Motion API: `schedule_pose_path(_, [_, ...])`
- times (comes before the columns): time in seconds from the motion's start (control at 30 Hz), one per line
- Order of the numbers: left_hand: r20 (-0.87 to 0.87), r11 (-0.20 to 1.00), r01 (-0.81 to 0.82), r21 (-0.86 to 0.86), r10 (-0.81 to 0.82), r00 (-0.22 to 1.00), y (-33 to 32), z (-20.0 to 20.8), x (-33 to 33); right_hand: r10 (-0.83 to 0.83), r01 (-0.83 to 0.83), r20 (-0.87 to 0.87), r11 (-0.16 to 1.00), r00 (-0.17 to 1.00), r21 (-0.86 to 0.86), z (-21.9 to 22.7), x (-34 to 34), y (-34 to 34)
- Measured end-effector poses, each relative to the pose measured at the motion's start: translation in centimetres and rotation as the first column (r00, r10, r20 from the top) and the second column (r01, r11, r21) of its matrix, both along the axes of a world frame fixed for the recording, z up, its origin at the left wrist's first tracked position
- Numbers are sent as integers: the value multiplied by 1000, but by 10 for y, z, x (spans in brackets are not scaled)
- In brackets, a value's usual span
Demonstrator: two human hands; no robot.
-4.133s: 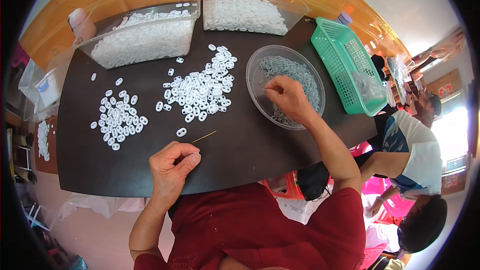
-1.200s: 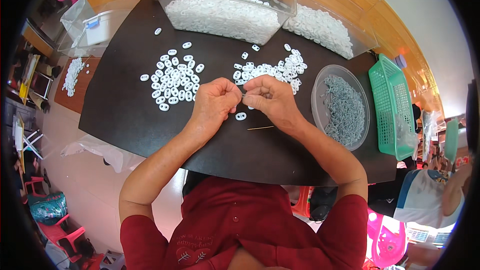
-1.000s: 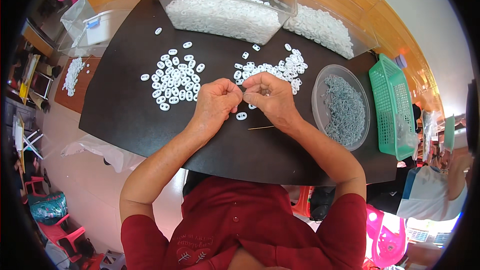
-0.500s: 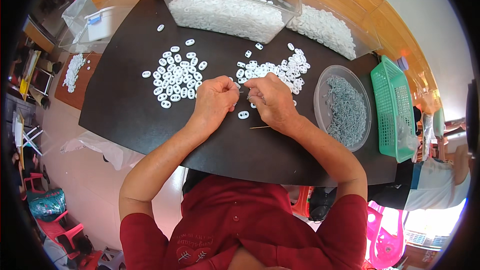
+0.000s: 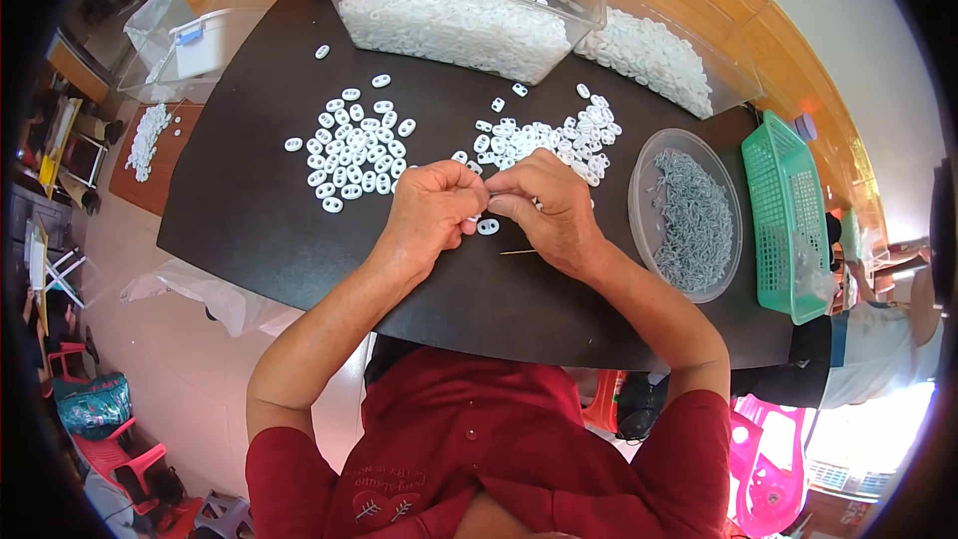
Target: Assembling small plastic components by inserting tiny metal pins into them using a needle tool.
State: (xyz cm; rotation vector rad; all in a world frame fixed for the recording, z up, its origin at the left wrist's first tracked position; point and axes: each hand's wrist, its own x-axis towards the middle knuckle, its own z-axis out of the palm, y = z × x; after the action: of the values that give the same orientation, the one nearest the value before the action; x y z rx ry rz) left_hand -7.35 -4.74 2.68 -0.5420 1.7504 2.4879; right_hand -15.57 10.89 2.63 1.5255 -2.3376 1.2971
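My left hand (image 5: 436, 208) is closed, with a bit of a small white piece (image 5: 474, 219) showing at its fingers. The fingertips of my right hand (image 5: 549, 208) pinch together and meet the left ones; whatever they grip is hidden. Just below the fingers lies a white oval piece with two holes (image 5: 487, 227). A thin yellowish stick (image 5: 517, 252) lies by my right hand. Beyond the left hand spreads a pile of white oval two-hole pieces (image 5: 351, 152); beyond the right hand is a second pile of white two-hole pieces (image 5: 544, 143).
A round clear tub of small grey-blue pieces (image 5: 694, 225) stands to the right, beside a green plastic basket (image 5: 781, 215). Two clear bins (image 5: 454, 30) (image 5: 654, 60) full of white pieces line the far edge of the dark table (image 5: 249, 230).
My right fingers have moved left and closed against the left fingertips, where a gap showed before. The left hand has shifted slightly to the right.
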Motion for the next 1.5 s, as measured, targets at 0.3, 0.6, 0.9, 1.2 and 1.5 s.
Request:
schedule_pose_path(0.3, [-125,998,-42,51,48,991,5,-3,32,-34,41,290,999,956,-18,10,21,13])
schedule_pose_path(0.6, [-156,983,-72,167,98,983,11,-16,45,-34,55,549,998,835,-23,10,41,10])
schedule_pose_path(0.9, [-136,982,-82,171,106,985,15,-15,52,-46,73,556,997,830,-25,8,46,8])
schedule_pose_path(1.2, [-157,989,-88,116,105,982,17,-15,56,-50,66,416,997,908,-25,11,48,6])
schedule_pose_path(1.5, [-214,992,-125,31,129,968,23,-18,60,-22,40,311,998,950,-51,9,48,5])
